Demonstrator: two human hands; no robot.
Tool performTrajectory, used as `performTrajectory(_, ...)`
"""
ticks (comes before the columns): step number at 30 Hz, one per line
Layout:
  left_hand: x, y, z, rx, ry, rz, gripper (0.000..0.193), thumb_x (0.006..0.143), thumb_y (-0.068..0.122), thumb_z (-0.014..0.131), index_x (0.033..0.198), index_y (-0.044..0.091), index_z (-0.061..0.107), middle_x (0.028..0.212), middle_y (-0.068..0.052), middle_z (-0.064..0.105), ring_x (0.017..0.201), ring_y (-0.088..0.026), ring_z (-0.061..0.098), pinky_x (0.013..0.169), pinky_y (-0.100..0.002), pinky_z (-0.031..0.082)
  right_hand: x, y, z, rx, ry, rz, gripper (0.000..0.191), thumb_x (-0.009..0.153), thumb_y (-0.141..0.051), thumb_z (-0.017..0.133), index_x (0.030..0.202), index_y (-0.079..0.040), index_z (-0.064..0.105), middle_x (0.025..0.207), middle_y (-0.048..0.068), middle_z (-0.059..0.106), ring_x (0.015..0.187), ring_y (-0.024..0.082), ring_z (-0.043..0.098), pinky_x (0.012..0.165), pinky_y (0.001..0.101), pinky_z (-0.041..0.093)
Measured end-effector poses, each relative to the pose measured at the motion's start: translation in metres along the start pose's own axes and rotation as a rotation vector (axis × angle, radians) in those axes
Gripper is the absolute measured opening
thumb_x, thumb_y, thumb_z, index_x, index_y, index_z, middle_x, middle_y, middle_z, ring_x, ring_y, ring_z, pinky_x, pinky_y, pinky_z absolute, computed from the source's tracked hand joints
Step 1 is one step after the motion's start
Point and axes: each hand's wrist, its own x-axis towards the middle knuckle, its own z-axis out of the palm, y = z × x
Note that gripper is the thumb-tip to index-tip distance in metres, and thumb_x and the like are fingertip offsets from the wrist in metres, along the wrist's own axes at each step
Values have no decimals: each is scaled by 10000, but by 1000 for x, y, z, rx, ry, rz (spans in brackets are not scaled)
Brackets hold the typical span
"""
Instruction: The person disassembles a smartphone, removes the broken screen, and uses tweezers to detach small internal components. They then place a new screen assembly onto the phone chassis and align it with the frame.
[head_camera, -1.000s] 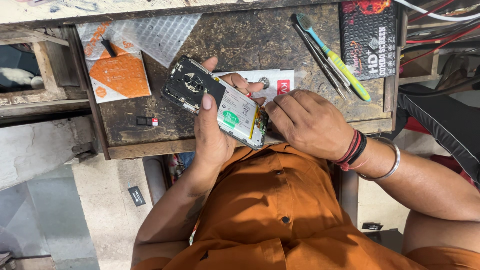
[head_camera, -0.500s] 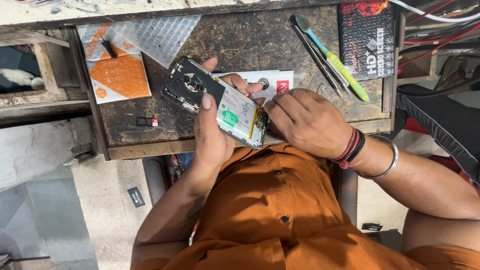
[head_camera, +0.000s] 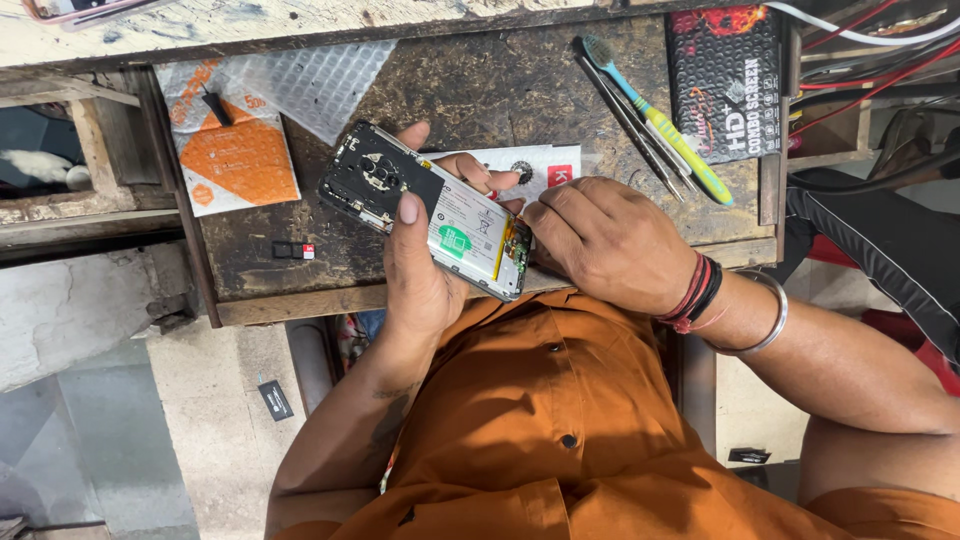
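Nothing has shifted since earlier. Left hand (head_camera: 420, 270) clasps the opened smartphone (head_camera: 430, 212); right hand (head_camera: 600, 240), fingers curled, presses its lower edge above the workbench (head_camera: 480, 90).

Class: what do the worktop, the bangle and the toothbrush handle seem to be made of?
Worktop: probably wood, worn dark, scuffed and matt, with a pale board edge.
Bangle: likely metal, being silvery and shiny.
Toothbrush handle: apparently plastic, with glossy teal and yellow-green colouring.

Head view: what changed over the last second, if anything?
Nothing visibly changed. The left hand still grips the opened phone, back cover off, and the right hand stays at its lower end. Toothbrush, tweezers and orange packet lie where they were on the workbench.
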Motion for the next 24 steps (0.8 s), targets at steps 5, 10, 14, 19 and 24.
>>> performTrajectory(5, 0, 0, 0, 6, -2, 4, 713, 1107, 506, 549, 1636, 160, 219, 1188, -140, 533, 1221, -299, 614, 1068, -522, 533, 0, 0, 0, -28, 9, -5, 334, 855, -180, 706, 1133, 1, 670, 1038, 110, 661, 950, 273, 665, 823, 374, 566)
performTrajectory(10, 0, 1, 2, 18, 10, 4, 727, 1096, 513, 559, 1629, 153, 221, 1187, -141, 529, 1210, -302, 616, 1052, -520, 541, 1, -2, 1, -14, 17, 11, 313, 864, -180, 714, 1117, -3, 667, 1018, 99, 650, 941, 266, 663, 824, 372, 567)
performTrajectory(14, 1, 1, 2, 26, 15, 4, 726, 1095, 510, 559, 1626, 150, 219, 1185, -141, 528, 1207, -303, 617, 1044, -520, 547, 1, -2, 1, -18, 29, 16, 319, 855, -190, 722, 1112, -8, 668, 1008, 93, 645, 931, 264, 661, 814, 370, 565)
performTrajectory(19, 1, 1, 3, 19, 8, 8, 714, 1103, 503, 549, 1629, 149, 222, 1189, -142, 532, 1205, -300, 619, 1044, -519, 551, 1, -3, 1, -28, 32, 24, 321, 852, -180, 727, 1118, -8, 671, 999, 88, 639, 918, 258, 658, 794, 360, 561)
performTrajectory(24, 1, 1, 2, 27, 3, 10, 684, 1115, 487, 518, 1626, 145, 219, 1190, -143, 536, 1202, -292, 622, 1043, -515, 555, 1, -3, 1, -11, 36, 31, 305, 849, -170, 731, 1099, -7, 670, 980, 90, 630, 886, 258, 646, 773, 367, 554)
